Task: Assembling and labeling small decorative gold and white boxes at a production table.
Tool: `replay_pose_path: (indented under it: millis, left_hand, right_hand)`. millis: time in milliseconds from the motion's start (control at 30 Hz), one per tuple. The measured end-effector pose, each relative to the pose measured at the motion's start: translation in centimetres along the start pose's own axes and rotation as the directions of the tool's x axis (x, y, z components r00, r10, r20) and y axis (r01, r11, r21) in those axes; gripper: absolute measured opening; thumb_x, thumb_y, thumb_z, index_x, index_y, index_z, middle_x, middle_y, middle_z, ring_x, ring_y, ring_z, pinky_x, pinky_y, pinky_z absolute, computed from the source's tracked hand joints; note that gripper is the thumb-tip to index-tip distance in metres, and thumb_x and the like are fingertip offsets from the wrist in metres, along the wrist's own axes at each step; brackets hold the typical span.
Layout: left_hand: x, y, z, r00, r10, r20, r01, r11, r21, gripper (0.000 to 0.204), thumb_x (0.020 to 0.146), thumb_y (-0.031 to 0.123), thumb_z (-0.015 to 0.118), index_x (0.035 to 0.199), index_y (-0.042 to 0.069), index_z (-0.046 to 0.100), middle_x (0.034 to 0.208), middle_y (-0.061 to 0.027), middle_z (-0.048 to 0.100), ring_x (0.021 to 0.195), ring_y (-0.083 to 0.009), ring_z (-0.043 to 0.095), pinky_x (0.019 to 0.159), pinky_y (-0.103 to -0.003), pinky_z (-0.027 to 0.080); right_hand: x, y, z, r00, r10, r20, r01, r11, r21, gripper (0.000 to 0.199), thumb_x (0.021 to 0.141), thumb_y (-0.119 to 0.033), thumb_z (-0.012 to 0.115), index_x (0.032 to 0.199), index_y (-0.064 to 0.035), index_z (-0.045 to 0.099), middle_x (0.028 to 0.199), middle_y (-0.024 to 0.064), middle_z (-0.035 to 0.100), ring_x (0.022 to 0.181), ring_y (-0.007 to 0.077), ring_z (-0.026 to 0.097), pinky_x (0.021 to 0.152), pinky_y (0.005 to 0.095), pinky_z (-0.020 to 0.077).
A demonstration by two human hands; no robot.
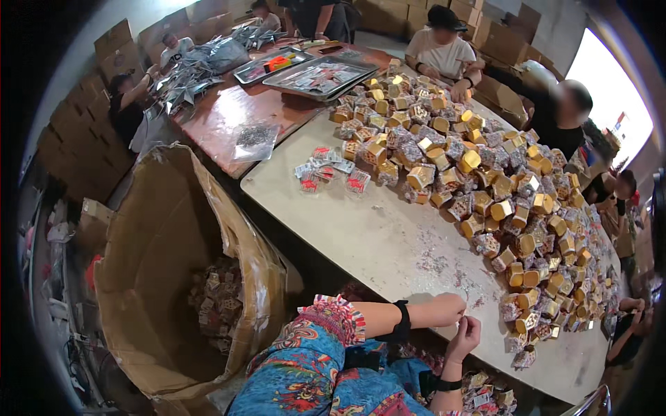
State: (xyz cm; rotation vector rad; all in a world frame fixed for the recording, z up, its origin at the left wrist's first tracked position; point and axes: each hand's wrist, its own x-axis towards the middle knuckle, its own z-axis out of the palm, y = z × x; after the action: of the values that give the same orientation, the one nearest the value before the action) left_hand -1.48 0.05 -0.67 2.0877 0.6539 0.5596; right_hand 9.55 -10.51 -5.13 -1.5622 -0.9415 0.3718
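My left hand [446, 309] is closed at the near edge of the pale table, its arm reaching in from the left. Just below it, my right hand [466, 338] has its fingers pinched together near the left fingertips. Something small and pale may be between the two hands, but it is too small to name. To the right lies a large heap of small house-shaped ornaments [501, 210] with gold bases and glittery, patterned sides. Loose glitter [444, 262] is scattered on the tabletop beyond my hands.
A big open cardboard box [128, 291] stands at my left with several ornaments inside. Small clear packets [326, 170] lie on the pale table [312, 222]. Metal trays [320, 78] and silver stars [187, 83] sit farther back. Other people [444, 48] work around the tables.
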Motion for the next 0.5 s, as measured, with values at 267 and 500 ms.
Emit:
replay_pose_path:
  millis: [267,500]
  left_hand:
    - [0.9,-2.9,-6.1,0.999,-0.041,0.011,0.041,0.997,0.065,0.020,0.074,0.020,0.058,0.078,0.003,0.066,0.078,-0.0201,0.064,0.075,-0.0364,0.062,0.069,-0.044,0.049]
    - [0.2,-11.8,-24.5,0.787,0.091,-0.610,0.434,0.621,0.653,0.013,0.075,0.014,0.055,0.080,0.007,0.064,0.086,-0.0146,0.060,0.086,-0.0302,0.059,0.072,-0.042,0.048]
  right_hand:
    - [-0.9,-1.0,1.0,1.000,0.012,0.002,-0.012,0.993,0.118,0.004,0.092,-0.005,0.052,0.093,-0.0014,0.052,0.082,0.0036,0.055,0.071,0.0105,0.053,0.067,0.0237,0.0471]
    - [-2.0,-2.1,1.3,0.999,-0.033,0.043,0.031,0.998,0.054,0.001,0.089,0.000,0.051,0.090,-0.0004,0.050,0.080,0.0063,0.055,0.070,0.0120,0.055,0.064,0.0236,0.0487]
